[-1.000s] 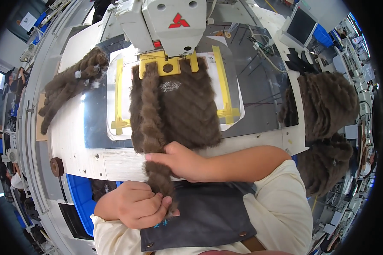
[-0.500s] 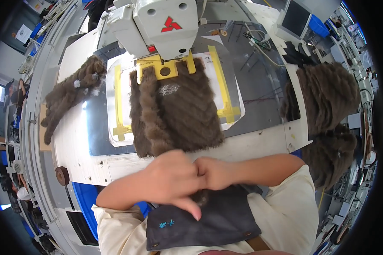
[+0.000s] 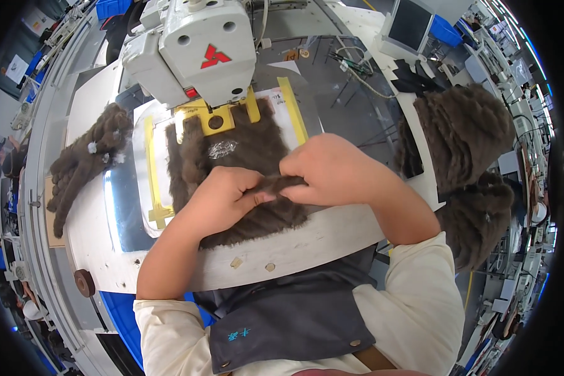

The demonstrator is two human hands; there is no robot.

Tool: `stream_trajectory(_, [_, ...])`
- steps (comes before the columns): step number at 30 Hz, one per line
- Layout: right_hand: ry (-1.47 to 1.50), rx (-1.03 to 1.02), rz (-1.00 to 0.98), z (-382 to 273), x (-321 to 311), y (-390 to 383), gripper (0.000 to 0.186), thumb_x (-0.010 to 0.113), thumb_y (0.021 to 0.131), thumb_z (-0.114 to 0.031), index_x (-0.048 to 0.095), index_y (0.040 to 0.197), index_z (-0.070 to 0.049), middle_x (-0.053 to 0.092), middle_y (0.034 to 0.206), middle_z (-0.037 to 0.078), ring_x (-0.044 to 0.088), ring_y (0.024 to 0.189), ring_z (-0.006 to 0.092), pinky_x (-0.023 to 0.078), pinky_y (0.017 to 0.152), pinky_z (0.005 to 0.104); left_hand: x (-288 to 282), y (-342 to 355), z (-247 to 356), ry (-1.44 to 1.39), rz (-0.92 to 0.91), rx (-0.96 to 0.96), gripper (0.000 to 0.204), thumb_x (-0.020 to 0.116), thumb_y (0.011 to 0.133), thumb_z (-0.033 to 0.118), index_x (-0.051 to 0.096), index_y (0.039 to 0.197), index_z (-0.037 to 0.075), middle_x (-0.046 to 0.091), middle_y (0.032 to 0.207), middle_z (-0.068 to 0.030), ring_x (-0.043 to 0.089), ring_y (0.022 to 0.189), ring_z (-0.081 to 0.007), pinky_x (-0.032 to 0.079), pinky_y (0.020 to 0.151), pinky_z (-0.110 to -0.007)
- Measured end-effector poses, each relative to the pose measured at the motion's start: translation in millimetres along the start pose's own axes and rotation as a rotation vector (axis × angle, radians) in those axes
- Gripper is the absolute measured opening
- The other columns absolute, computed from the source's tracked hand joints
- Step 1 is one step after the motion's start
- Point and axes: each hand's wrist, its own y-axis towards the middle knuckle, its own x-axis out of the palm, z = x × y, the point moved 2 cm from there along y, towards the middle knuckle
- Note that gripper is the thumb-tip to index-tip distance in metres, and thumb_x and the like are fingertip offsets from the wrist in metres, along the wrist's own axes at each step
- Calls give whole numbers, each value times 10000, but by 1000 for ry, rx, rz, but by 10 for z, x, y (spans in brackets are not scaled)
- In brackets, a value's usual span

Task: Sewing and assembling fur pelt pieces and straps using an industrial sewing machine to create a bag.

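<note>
Both hands meet over a brown fur panel (image 3: 250,169) that lies flat on the white machine table (image 3: 307,241), under the head of a white sewing machine (image 3: 194,47). The left hand (image 3: 222,197) and the right hand (image 3: 329,169) are each closed on the same thin strip of brown fur (image 3: 282,183), which runs between them just above the panel; the fingertips of both hands pinch it from either end, thumbs pressed against the forefingers. Whether this strip is a loose piece or a raised fold of the panel itself is hard to tell, since the fur all blends together. The far edge of the panel sits beneath a yellow clamp (image 3: 216,119) at the foot of the machine, and a yellow frame (image 3: 153,182) shows along its left and right sides on a clear plate. A small shiny scrap (image 3: 221,148) rests on the fur near the clamp. To the left, well apart from the hands, a long bundle of fur pieces (image 3: 84,163) lies on the table; to the right, a bigger heap of brown fur (image 3: 467,156) is piled beside the table edge. A small monitor (image 3: 410,25) stands at the back right.
</note>
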Motion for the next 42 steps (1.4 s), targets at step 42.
stream_trajectory(42, [733,245,310,589,202,480,206,828,877,-144,715,879,29,641,700,34,535,640,79,456,599,298,116,18,-72,-243,320,-180,315,634,1032,77,503,1319,76,607,762,-139,581,643,-262,488,659,-365])
